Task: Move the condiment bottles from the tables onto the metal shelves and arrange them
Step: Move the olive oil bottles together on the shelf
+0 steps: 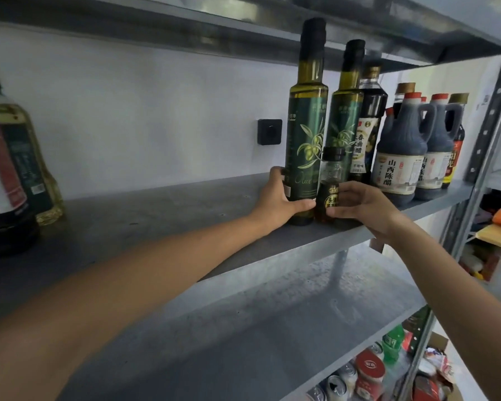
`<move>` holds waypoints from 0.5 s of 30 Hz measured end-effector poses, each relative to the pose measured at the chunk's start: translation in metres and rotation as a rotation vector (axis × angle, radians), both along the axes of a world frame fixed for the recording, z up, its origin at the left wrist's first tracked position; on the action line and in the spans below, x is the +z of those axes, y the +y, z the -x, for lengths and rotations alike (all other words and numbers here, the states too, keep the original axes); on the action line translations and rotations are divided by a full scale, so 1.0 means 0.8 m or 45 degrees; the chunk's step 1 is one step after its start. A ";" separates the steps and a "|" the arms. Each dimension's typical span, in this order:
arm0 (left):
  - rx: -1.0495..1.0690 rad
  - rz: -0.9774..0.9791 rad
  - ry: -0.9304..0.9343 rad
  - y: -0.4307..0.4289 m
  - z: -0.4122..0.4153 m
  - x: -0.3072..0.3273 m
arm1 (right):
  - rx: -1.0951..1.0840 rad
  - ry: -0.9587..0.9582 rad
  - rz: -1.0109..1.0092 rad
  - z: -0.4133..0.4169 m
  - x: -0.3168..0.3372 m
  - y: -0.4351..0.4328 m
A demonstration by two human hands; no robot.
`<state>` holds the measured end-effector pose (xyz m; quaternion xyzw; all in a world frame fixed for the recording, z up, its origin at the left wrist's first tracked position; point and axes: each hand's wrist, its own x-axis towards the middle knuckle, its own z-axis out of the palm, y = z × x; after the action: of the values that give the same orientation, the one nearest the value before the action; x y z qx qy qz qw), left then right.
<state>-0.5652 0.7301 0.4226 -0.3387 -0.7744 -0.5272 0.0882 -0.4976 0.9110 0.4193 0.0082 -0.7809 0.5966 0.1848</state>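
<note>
Your left arm's [128,285] fingers [301,205] are gripping the upright oil bottle [304,146], right fingers [340,211] pinching the small bottle [331,169] touching its right.

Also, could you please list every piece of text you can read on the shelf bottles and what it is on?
"山西陈醋": white label of the nearest handled jug.
"Olive", end hidden: front olive oil bottle.
"春曲" and "醋": tall dark bottle.
"头道": small bottle, rest blurred.
Labels on the left jugs and all fine print: too blurred to read.
</note>
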 end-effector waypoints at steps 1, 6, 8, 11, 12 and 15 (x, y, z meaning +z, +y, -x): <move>0.002 0.002 0.001 -0.015 -0.002 0.000 | 0.018 0.002 -0.025 -0.002 0.001 -0.013; -0.030 0.017 -0.084 -0.109 -0.013 0.005 | 0.188 -0.034 -0.159 -0.001 0.008 -0.086; -0.024 0.017 -0.107 -0.152 -0.018 0.006 | 0.247 -0.059 -0.241 0.002 0.012 -0.121; 0.023 -0.004 -0.149 -0.219 -0.029 0.004 | 0.335 -0.058 -0.314 0.006 0.018 -0.180; 0.041 -0.010 -0.160 -0.242 -0.033 0.003 | 0.378 -0.050 -0.318 0.007 0.019 -0.201; 0.070 -0.048 -0.191 -0.311 -0.048 0.002 | 0.522 -0.031 -0.373 0.009 0.025 -0.263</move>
<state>-0.5270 0.4812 0.4242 -0.2751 -0.7778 -0.5628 0.0508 -0.5044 0.7005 0.4394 0.1859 -0.8432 0.5021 0.0474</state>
